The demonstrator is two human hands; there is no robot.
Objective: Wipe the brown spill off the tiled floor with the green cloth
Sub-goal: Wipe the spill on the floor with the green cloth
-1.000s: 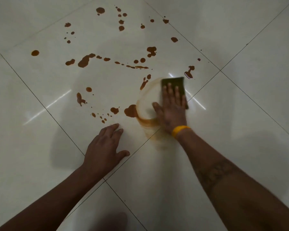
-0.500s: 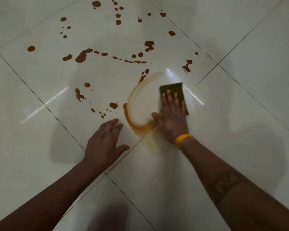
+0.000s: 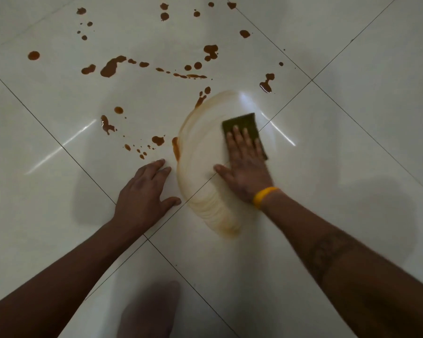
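My right hand (image 3: 247,167) lies flat on the green cloth (image 3: 242,123), fingers straight, pressing it to the white tiled floor (image 3: 352,142); a yellow band circles its wrist. Left of the cloth a faint brown smear ring (image 3: 181,152) curves round the wiped patch. The brown spill (image 3: 111,66) is scattered as blobs and drops over the far and left part of the same tile. My left hand (image 3: 144,193) rests flat on the floor near the tile joint, fingers spread, just left of the smear.
Dark grout lines (image 3: 66,147) cross the glossy tiles diagonally. Brown drops (image 3: 158,140) lie just beyond my left fingertips, and another blot (image 3: 266,84) sits far right of the cloth. A blurred dark shape (image 3: 149,311) shows at the bottom edge.
My right hand has slid the cloth toward me and slightly right. The smear ring has grown wider and stretches nearer my wrist. My left hand has stayed put.
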